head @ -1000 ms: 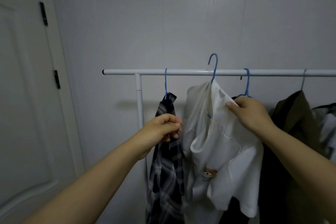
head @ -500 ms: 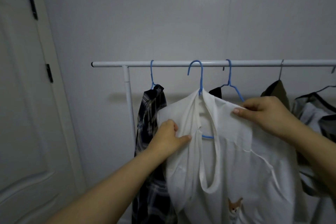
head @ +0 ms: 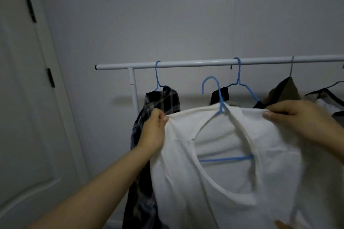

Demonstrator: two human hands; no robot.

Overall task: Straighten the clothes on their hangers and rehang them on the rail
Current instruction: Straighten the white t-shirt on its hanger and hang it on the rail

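Spanning the far side of the scene, the white rail (head: pixel 214 63) runs level from left to right, its long axis parallel to the grey wall (head: pixel 167 15) behind it, with a white door (head: pixel 22 98) at the far left. Nearest the camera hangs a white T-shirt (head: pixel 214 182), held off the rail and below it, its shoulder line stretched left to right and its body falling straight down, neck opening facing the viewer. A plaid shirt (head: pixel 160 102) hangs from the rail at the left on a blue hanger, and an olive garment (head: pixel 284 93) hangs farther right. The left hand (head: pixel 152 130) has its grip closed on the T-shirt's left shoulder, pinching the fabric; the right hand (head: pixel 297 117) has its grip closed on the right shoulder. Inside the T-shirt sits the blue hanger (head: pixel 221 135), hook pointing up and curling left, clear of the rail, its bottom bar lying left to right across the neck opening.
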